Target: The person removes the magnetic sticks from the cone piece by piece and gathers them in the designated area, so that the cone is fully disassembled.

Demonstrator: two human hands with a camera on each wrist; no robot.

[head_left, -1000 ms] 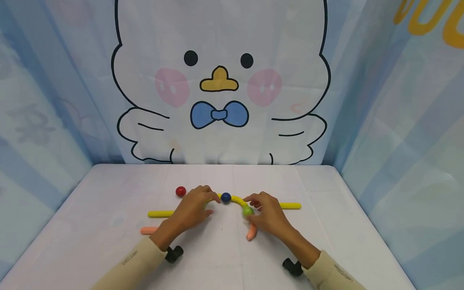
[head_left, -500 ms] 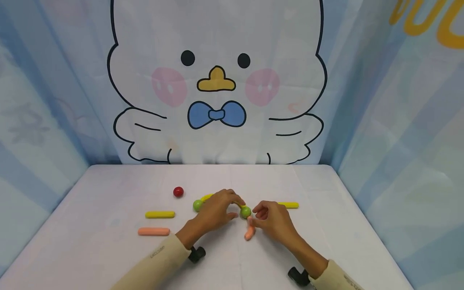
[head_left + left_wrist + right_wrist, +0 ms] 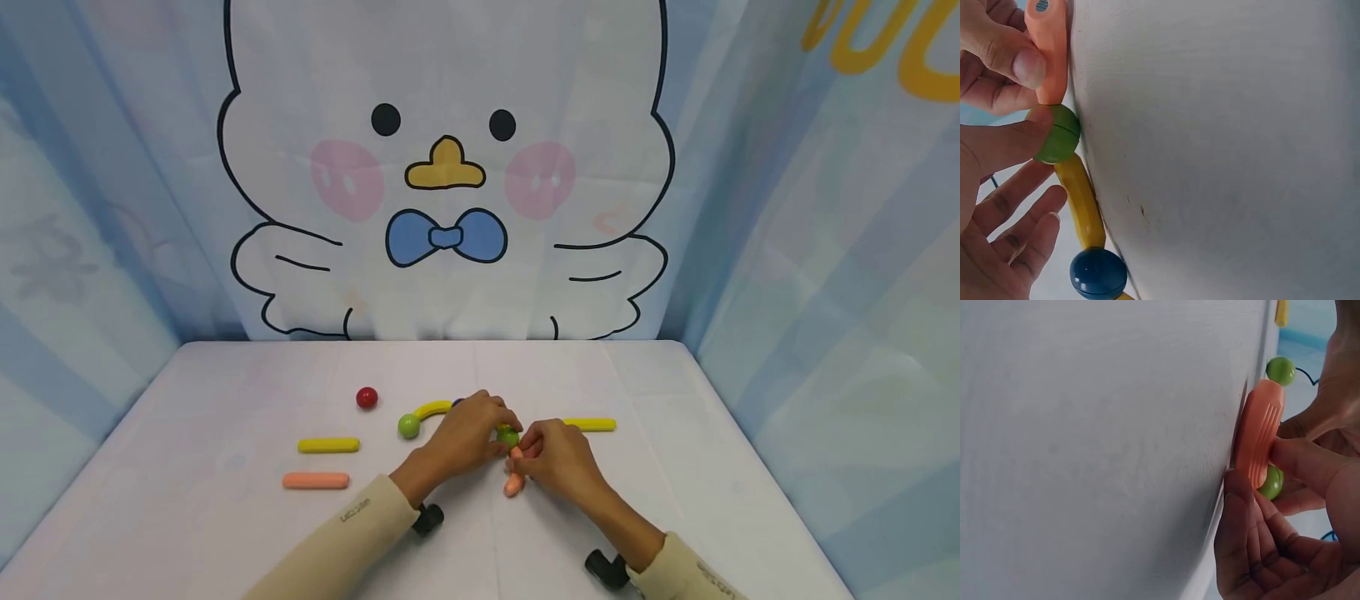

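My left hand (image 3: 468,433) pinches a green ball (image 3: 1063,134), its thumb against the ball's near side. Between my right hand's (image 3: 562,458) thumb and fingers is a curved, grooved orange stick (image 3: 1261,431), whose end meets that ball in the left wrist view. From the ball's other side a curved yellow stick (image 3: 1082,200) runs to a blue ball (image 3: 1097,273). Beyond the blue ball, the chain carries on through another curved yellow stick (image 3: 432,409) to a second green ball (image 3: 408,426). In the head view my left hand covers most of the chain's middle.
A red ball (image 3: 367,397) lies behind the chain at left. Nearer on the left are a straight yellow stick (image 3: 328,446) and a straight orange stick (image 3: 315,481). Another yellow stick (image 3: 592,425) lies past my right hand on the white table (image 3: 187,533). Printed curtains enclose the table.
My left hand has moved right along the chain from the far green ball's side to the near green ball. My right hand has shifted slightly and now pinches the curved orange stick against that ball.
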